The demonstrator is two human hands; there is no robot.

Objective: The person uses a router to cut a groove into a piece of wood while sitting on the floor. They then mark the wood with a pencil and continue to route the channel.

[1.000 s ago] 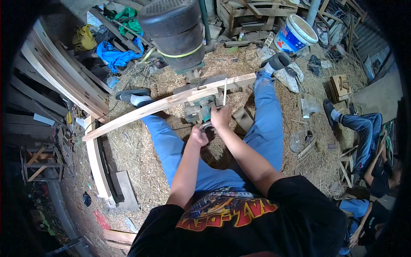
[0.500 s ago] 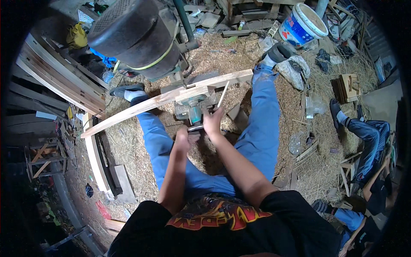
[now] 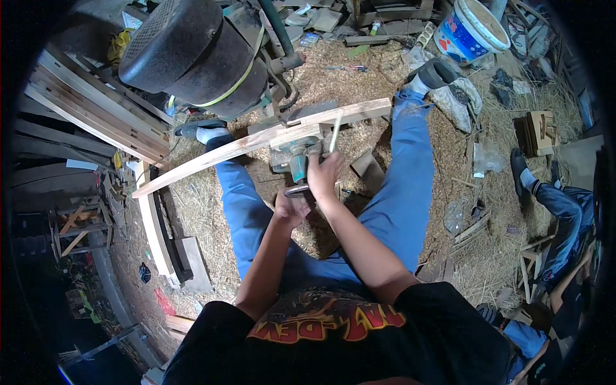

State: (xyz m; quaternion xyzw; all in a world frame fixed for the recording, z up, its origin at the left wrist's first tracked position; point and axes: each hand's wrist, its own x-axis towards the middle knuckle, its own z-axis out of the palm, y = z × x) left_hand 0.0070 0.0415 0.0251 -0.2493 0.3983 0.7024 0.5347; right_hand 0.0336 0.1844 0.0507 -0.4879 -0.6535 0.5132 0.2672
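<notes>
A long pale curved beam [image 3: 215, 157] lies across the mortising machine below its black motor [image 3: 192, 61], held at a green vise [image 3: 298, 165] with a short wood block [image 3: 285, 136] against it. My left hand [image 3: 290, 210] is closed at the vise's metal handwheel [image 3: 296, 190], some fingers underneath it. My right hand [image 3: 324, 173] is closed around a thin pale stick [image 3: 336, 128] beside the vise, its thumb near the green body. Both forearms come up from below, between my outstretched legs.
Curved boards [image 3: 106, 115] lie at left, a plank [image 3: 152, 228] beside them. A white-blue bucket [image 3: 468, 35], shoe [image 3: 437, 75] and cardboard pieces [image 3: 539, 131] are at upper right. Another person's legs [image 3: 558, 218] and arm show at the right edge. Straw and shavings cover the floor.
The view has shifted, putting the motor further left. Both my hands stay at the vise; the left hand has turned slightly at the handwheel.
</notes>
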